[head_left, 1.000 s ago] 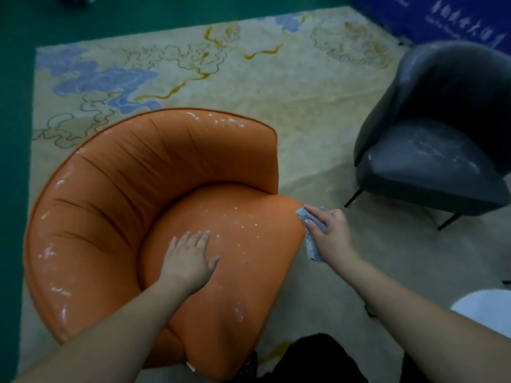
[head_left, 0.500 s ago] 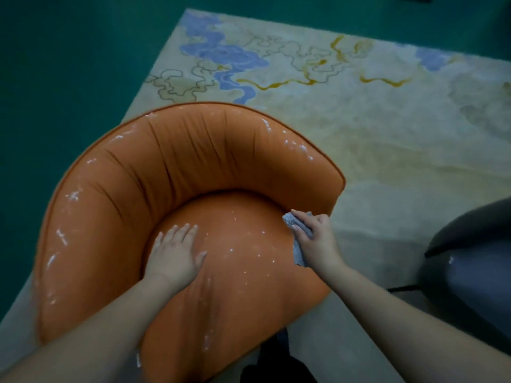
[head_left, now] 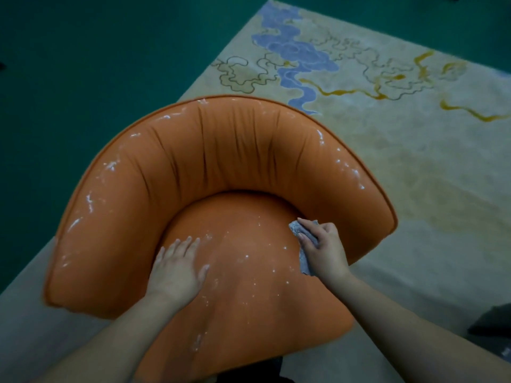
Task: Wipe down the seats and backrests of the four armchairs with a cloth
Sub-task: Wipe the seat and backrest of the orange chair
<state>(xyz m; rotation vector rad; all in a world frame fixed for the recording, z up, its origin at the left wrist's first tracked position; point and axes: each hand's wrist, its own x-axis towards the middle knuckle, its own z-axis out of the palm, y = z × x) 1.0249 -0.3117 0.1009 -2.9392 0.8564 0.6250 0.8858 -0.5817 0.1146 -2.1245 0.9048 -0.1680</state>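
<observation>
Head view, looking down: I have my right hand (head_left: 322, 251) curled round a grey cloth (head_left: 302, 244), thumb and fingers pinching it, cloth pressed on the seat of the orange armchair (head_left: 171, 172) at the far right corner where seat meets backrest. My left hand (head_left: 177, 268) lies flat on the seat (head_left: 249, 294), fingers straight and together, holding nothing, probably just bracing. White specks and smears all over: scattered between my two hands, a streak on the seat front nearer me than the left hand, more smears along the backrest (head_left: 226, 150) rim beyond both hands, left and right. So I judge this chair barely begun; seat is mostly still dirty, backrest untouched by the look of it. A dark shape at the frame edge beyond my right forearm may be another chair, can't tell. Other armchairs aren't visible, so their state is unknown. Patterned rug (head_left: 414, 161) beyond the chair.
</observation>
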